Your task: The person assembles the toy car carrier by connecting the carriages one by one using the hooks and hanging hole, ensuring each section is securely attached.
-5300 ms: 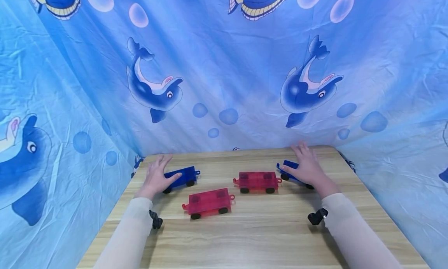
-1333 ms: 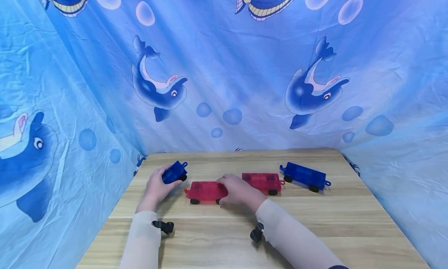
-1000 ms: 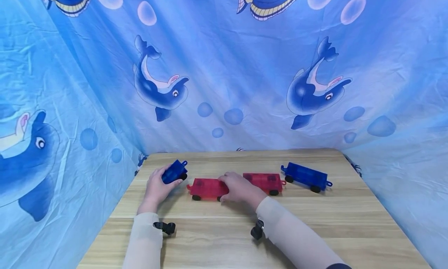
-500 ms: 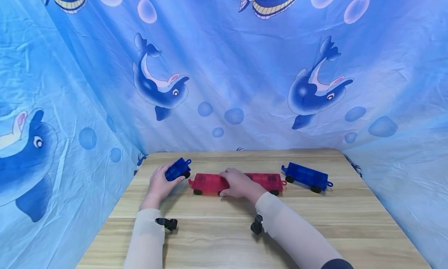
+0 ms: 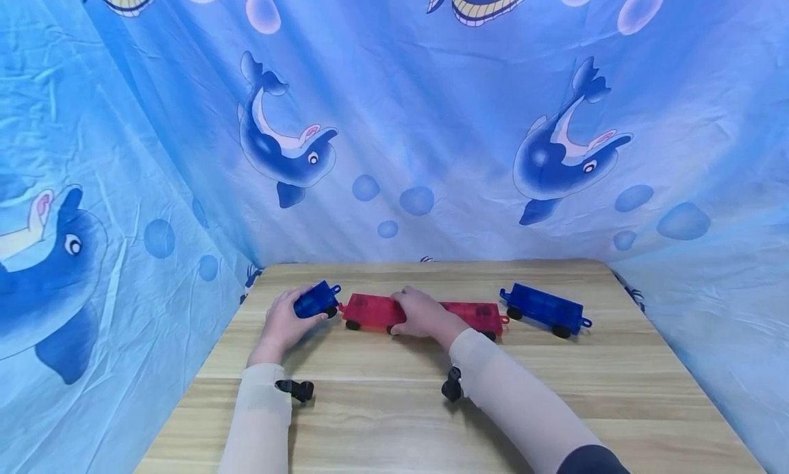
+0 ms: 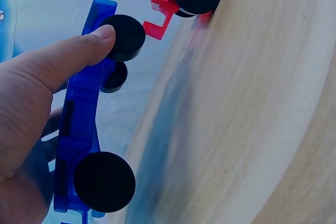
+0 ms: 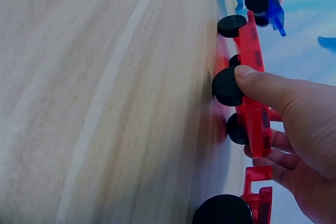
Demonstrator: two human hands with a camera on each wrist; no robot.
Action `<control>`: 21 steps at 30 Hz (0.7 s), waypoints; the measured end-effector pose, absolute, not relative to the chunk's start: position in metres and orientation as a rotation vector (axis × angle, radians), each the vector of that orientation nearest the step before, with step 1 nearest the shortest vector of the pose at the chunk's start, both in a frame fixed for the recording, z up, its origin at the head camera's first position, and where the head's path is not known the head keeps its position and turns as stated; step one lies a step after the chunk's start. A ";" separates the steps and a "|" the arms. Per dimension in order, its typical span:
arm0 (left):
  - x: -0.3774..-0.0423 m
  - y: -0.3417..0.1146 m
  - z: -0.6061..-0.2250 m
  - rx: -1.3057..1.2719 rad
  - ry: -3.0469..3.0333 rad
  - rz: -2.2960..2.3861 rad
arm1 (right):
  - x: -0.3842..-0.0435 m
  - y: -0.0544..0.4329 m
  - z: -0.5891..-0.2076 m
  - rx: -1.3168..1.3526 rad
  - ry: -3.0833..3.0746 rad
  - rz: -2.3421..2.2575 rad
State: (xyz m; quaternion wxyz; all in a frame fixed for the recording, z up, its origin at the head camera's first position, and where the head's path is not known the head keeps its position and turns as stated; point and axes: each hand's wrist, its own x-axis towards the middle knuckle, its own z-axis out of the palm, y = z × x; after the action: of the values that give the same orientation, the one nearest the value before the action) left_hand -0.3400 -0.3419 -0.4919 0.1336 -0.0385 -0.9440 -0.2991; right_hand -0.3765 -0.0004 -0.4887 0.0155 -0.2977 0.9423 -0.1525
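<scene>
My left hand (image 5: 285,325) holds a blue toy train wagon (image 5: 316,298) at the left, thumb on a black wheel (image 6: 127,38) and fingers behind its body. The wagon is raised above the table in the left wrist view. My right hand (image 5: 424,313) grips the right end of a red toy train wagon (image 5: 372,311), thumb against a wheel (image 7: 228,86). This wagon's left hook (image 6: 156,29) is close to the ring end of the held blue wagon. Partly behind my right hand, a second red wagon (image 5: 483,316) stands in line to the right.
Another blue wagon (image 5: 546,307), set at a slant, stands right of the red ones. The wood-grain table (image 5: 382,412) reaches back to a blue curtain (image 5: 425,131) printed with dolphins, which also hangs at both sides. Each wrist wears a small black camera (image 5: 453,385).
My right hand left the right blue wagon and took the nearer red one, moving it back into line with the other red wagon. My left hand brought its blue wagon right, close to the red hook.
</scene>
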 end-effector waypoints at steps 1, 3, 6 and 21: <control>-0.340 -0.342 -0.492 -0.106 -2.745 -0.868 | -0.377 0.000 -0.489 -0.912 2.932 -0.480; -0.341 -0.343 -0.493 -0.106 -2.761 -0.863 | -0.379 -0.001 -0.489 -0.887 2.936 -0.488; -0.340 -0.343 -0.493 -0.104 -2.776 -0.859 | -0.380 -0.001 -0.489 -0.869 2.944 -0.490; -0.339 -0.332 -0.498 -0.087 -2.862 -0.816 | -0.378 -0.001 -0.487 -0.843 2.952 -0.505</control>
State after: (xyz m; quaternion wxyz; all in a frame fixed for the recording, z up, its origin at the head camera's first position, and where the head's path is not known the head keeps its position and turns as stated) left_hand -0.3387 -0.3321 -0.4978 0.0819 -0.0292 -0.9580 -0.2732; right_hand -0.3783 -0.0012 -0.4865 0.0153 -0.2710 0.9487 -0.1624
